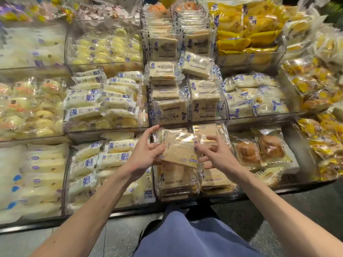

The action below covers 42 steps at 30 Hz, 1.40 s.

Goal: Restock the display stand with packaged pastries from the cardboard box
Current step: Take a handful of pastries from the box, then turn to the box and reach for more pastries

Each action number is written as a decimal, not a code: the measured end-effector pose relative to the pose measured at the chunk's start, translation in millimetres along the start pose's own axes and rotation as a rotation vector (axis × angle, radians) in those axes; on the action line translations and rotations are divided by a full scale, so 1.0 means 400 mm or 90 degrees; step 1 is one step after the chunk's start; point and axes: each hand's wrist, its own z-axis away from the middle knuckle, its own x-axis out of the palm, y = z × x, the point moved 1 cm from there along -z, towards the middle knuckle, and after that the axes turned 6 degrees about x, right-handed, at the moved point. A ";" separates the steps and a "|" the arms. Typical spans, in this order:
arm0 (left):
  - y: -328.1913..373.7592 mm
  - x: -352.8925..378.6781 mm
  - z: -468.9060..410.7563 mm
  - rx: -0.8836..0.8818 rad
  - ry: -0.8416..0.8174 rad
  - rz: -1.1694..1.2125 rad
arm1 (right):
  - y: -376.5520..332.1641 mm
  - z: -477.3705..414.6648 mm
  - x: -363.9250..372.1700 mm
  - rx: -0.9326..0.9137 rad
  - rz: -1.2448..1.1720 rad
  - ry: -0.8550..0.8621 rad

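A tiered display stand (104, 135) of clear, glossy plastic bins spreads out on every side of the one flat sandwich packet (179, 149) being handled, each bin crammed with crinkly cellophane wrappers. Far up and to the right of that packet lie bright yellow pillow-shaped bags (246, 25). Left of it sit long, pale, loaf-like rolls (111, 156) in white wrappers with blue print. Right of it are round, browned buns (259, 149) under shiny film. Directly beneath it a stack of square brown slices (178, 180) fills the lowest middle bin, and the packet hangs just above that stack, tilted, its grainy tan bread showing through clear wrap with a gold strip. The left hand (143, 154) pinches the packet's left edge with curled fingers, the forefinger sticking up free. The right hand (217, 154) grips the right edge, fingers bent over the top.
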 end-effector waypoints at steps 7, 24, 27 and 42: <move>-0.111 -0.011 0.061 0.057 -0.107 -0.368 | 0.082 -0.001 0.057 -0.076 0.166 0.019; -0.158 -0.026 0.042 0.253 -0.063 -1.025 | 0.128 0.013 0.061 -0.111 0.305 0.077; -0.069 0.041 0.035 0.336 -0.057 -0.877 | 0.143 0.079 -0.006 -0.151 0.270 0.159; 0.032 0.982 0.369 0.811 -0.871 -0.969 | 0.657 0.833 -0.349 0.019 0.132 0.560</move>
